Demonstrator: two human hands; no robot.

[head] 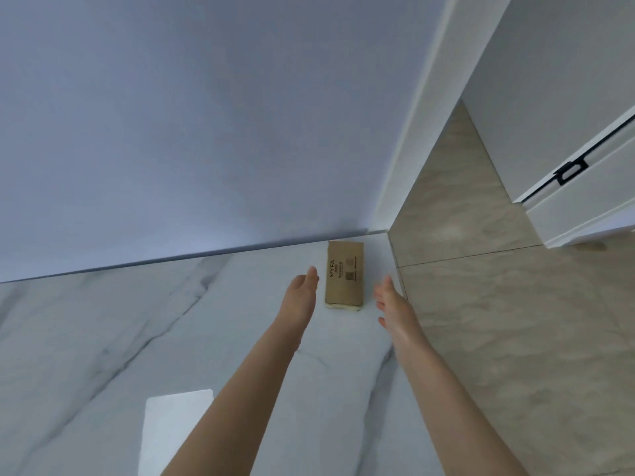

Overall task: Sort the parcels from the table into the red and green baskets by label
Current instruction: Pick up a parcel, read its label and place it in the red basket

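A single brown cardboard parcel (345,273) lies flat on the white marble table (165,324), right of centre in the frame. It sits close to where the table meets the pale wall (206,115) and near the table's right edge, beyond which the beige tiled floor (498,321) shows. Both arms are stretched toward it. The left hand (303,286) is just left of the box and the right hand (390,298) just right of it. Both have straight, relaxed fingers, hold nothing, and are apart from the cardboard.

The step in hand looks like the pick-up of this parcel. To do it well, the palms should close on the two long sides together, so the box lifts level and is not nudged toward the wall or off the right edge. A grip around the middle of its length would stop either end from dipping.

The top face carries the print "MYFA" (332,268) and a small printed block (351,269), too small to read here. It should be turned up toward the eyes once lifted, since the label decides the basket. Neither the red nor the green basket is in view, so the label is best checked before the body turns to carry the box
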